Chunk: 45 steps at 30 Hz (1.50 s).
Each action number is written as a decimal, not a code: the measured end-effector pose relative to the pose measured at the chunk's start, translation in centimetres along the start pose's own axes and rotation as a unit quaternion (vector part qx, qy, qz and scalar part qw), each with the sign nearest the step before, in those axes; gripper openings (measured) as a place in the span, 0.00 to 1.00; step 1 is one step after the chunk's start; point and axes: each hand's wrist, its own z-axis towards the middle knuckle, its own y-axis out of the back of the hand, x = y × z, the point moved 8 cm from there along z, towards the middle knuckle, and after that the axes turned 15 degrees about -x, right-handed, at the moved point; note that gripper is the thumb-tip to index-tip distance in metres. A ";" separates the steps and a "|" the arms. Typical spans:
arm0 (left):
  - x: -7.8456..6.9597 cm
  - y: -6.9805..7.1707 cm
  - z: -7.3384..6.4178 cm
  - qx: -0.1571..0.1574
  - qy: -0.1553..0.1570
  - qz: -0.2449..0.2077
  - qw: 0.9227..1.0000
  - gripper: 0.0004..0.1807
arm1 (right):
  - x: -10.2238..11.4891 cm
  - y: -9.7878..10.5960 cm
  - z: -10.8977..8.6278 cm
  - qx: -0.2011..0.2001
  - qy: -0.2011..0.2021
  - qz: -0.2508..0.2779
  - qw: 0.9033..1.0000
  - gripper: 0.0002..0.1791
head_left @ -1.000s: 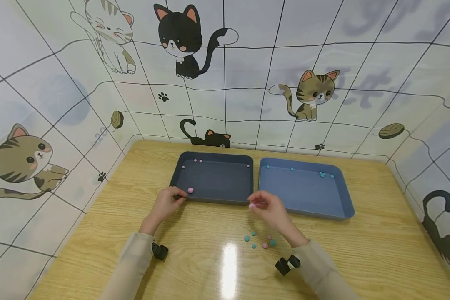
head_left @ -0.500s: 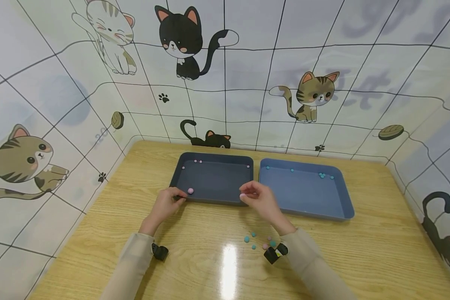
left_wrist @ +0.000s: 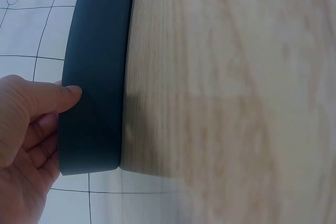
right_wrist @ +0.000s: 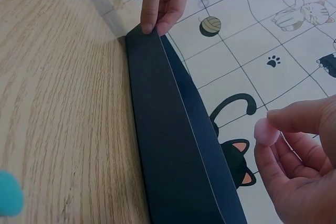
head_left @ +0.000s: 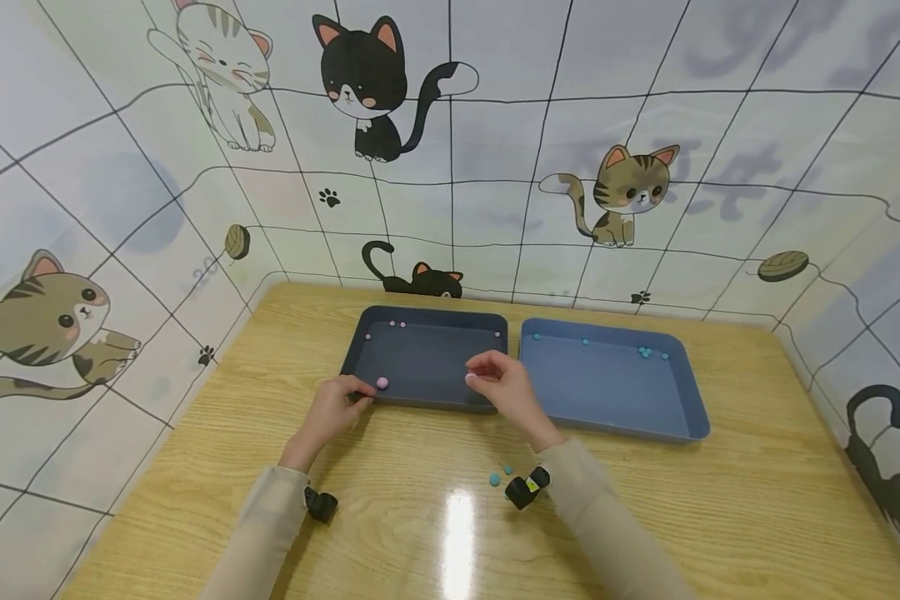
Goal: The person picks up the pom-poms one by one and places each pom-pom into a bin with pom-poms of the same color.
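My left hand grips the near left corner of the dark tray. In the left wrist view its thumb presses the tray's outer wall. Over the right part of that tray is my right hand, with a pink ball pinched between thumb and fingertips. A larger pink ball lies in the tray by my left fingers, and several tiny pink balls lie along the far side. Teal balls rest on the table below my right wrist, partly hidden by its camera.
A blue tray stands right of the dark one, with several small teal balls mostly along its far side. Both sit on a wooden table backed by a cat-patterned wall covering.
My right hand has moved left and away from me with the pink ball, from the gap between the trays to above the dark tray. My left hand stays at the corner.
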 end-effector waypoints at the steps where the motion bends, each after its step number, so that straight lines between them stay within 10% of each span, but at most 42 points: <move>1: 0.0 0.0 0.0 0.000 0.000 0.000 1.000 0.06 | -0.1 -0.2 0.2 -0.003 0.003 -0.003 1.000 0.11; 23: 0.2 0.0 0.0 -0.007 -0.002 -0.009 1.000 0.05 | -0.5 -3.5 2.8 -0.057 -0.011 0.029 0.998 0.10; 45: 0.6 -0.1 0.0 -0.011 0.003 -0.004 1.000 0.06 | 0.1 -2.5 2.8 -0.078 -0.001 0.055 0.995 0.11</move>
